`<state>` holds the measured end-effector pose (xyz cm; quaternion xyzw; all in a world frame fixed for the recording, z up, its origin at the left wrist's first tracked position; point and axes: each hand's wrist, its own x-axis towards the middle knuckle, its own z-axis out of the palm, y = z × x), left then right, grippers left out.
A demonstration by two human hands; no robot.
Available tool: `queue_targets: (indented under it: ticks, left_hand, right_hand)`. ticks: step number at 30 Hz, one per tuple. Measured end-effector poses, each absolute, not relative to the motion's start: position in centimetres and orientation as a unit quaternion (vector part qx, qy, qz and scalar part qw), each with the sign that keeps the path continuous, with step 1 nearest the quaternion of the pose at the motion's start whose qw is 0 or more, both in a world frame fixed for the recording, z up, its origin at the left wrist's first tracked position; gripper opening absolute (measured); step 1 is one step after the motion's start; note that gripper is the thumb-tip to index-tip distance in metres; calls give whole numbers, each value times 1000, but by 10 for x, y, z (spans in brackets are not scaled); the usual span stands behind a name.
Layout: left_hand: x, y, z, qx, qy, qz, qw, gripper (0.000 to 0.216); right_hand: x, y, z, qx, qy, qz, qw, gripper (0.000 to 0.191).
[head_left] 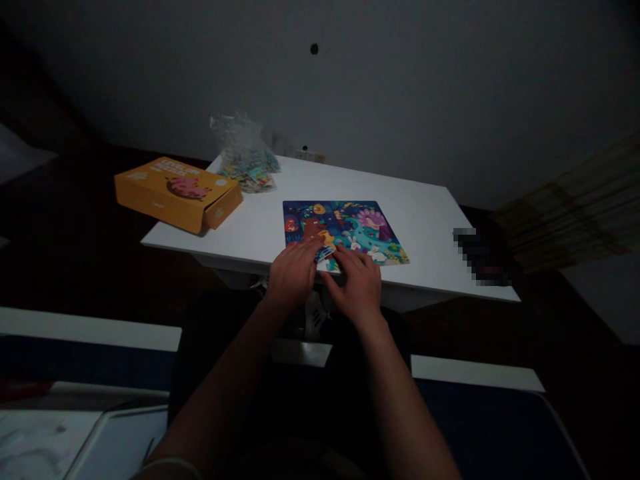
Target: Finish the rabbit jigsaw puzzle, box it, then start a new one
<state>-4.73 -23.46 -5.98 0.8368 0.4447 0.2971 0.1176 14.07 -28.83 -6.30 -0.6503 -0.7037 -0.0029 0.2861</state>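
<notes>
Palms pressed flat, grasping nothing: left hand (293,270) on the near-left corner of the puzzle (350,227), right hand (356,280) touching its near edge alongside. It stretched away from both, long axis left-right; yellow box (175,193) well left of it, bag of pieces (245,160) beyond.

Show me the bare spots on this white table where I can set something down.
Bare table: right of the puzzle, up to the blurred dark item; behind the puzzle to the far edge; between orange box and puzzle. Crowded: the left corner with box and bag, and the puzzle's near edge under the left hand and right hand.
</notes>
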Motion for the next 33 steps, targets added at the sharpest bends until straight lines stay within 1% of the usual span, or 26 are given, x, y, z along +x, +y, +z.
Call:
queue_targets:
  ticks: [3,11,14,18,20,21,24,27,30,33]
  left_hand:
    - [-48,-234,-59,835,450,293,118,52]
    - [-55,-240,-57,829,448,306,135,46]
    - [-53,-240,-56,829,449,306,132,49]
    - [-48,-240,-55,840,442,292,117,52]
    - [-47,-241,-55,842,443,289,107,51]
    - [-46,-242,-56,843,443,288,102,52]
    - [-47,-245,-60,841,450,286,96,55]
    - [-47,-246,-63,833,459,288,111,65]
    - [-47,-245,-64,829,456,297,132,73]
    - [-48,-244,-63,825,453,309,136,66]
  right_hand:
    - [144,-287,-61,-642,-704,7,305,43]
    - [153,-288,-58,-624,-697,32,353,42]
    - [154,-283,-58,-635,-673,27,378,41]
    - [154,-268,-58,-659,-599,51,452,53]
    - [152,-261,-57,-632,-598,55,490,51]
    - [150,-259,-57,-604,-624,56,492,48]
    - [144,-262,-58,-504,-745,70,432,40]
    - [141,-271,-61,-476,-791,73,377,43]
    - [143,-277,-65,-471,-802,68,362,44]
    - [147,-276,-70,-462,-805,66,366,45]
